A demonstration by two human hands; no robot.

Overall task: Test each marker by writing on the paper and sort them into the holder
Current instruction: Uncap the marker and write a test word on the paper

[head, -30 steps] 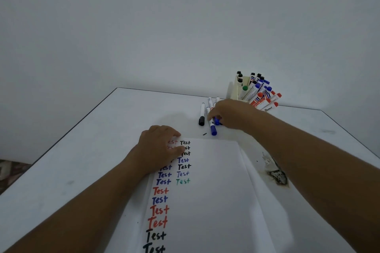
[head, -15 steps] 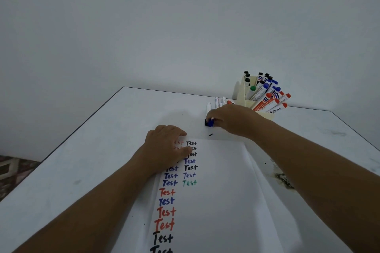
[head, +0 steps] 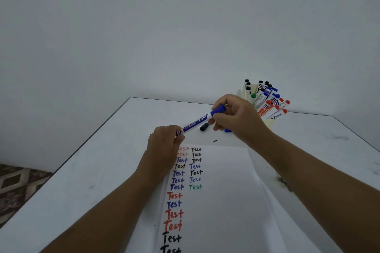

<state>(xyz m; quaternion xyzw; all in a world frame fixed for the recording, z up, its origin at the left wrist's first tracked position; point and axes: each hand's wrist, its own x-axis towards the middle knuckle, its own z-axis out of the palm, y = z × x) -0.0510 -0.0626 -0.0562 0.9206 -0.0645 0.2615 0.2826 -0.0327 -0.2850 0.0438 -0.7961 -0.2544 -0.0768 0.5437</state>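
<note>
Matt white paper (head: 224,201); glossy plastic marker (head: 197,121); smooth tabletop (head: 86,170).

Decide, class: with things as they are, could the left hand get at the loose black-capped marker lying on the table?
Probably not yet. The black-capped marker lies uncovered just past the paper, but the left hand is busy gripping the blue marker, which the right hand also holds.

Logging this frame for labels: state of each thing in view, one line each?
blue marker: capped, lifted off the table, held at both ends
left hand: grips the marker's tail end
right hand: grips the blue cap
holder: upright, packed with markers
paper: flat, two columns of "Test"
black marker: capped, lying on the table
</note>
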